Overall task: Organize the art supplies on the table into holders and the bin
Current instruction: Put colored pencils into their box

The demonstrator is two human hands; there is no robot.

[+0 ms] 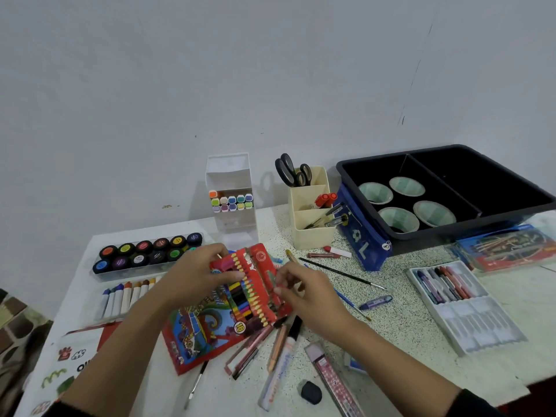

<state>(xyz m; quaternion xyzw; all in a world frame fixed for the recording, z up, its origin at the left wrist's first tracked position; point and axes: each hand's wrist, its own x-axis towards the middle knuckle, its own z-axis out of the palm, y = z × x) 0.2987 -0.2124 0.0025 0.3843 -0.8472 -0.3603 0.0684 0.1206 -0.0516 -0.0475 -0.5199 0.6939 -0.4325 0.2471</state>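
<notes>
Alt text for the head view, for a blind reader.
The left hand and right hand hold a red pencil box above a cluttered table. Behind: a cream holder with scissors, a black bin with four cups.

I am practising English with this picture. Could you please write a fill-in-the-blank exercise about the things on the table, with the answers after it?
1. The left hand and the right hand both hold the ___ pencil box.
2. The ___ stand in the rear compartment of the beige holder.
3. The black bin holds ___ paper cups.
Missing words: red; scissors; four.
</notes>
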